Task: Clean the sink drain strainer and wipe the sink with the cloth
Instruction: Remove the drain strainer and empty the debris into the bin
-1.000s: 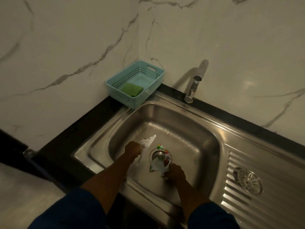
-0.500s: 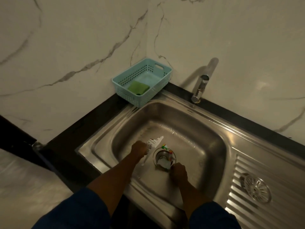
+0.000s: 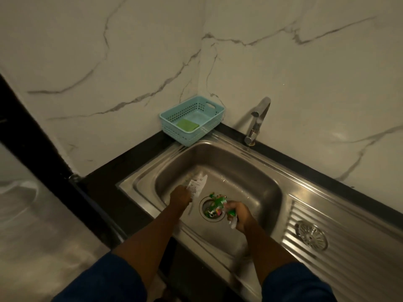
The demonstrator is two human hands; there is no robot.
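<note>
While both hands work at the basin floor, the drain strainer [image 3: 212, 211] sits in the drain hole at the middle of the sink [image 3: 257, 177], loaded with green and coloured scraps. Right hand [image 3: 238, 214], at 3 o'clock of the strainer, fingers curled and clamped on a bunch of green-and-white wrapper scraps [image 3: 220, 202] that trail over the strainer's rim. Left hand [image 3: 180, 196], at 9 o'clock of the strainer, closed into a fist on a white printed paper scrap [image 3: 196, 186]; the paper sticks out toward 12 o'clock and lies on the basin floor.

Progress, as judged: early. Debris collection in hand; strainer not yet emptied, some scraps visible inside. Strainer not lifted or rinsed. Wiping not begun: no cloth in either hand. A green pad [image 3: 187, 124] lies in the blue basket [image 3: 209, 105] on the dark surface [image 3: 122, 168] at 11 o'clock of the basin; cannot tell whether it is the cloth. Tap [image 3: 257, 120] at 1 o'clock, no water seen running. A second strainer [image 3: 311, 235] lies on the ribbed drainboard [image 3: 349, 264] at 4 o'clock.
</note>
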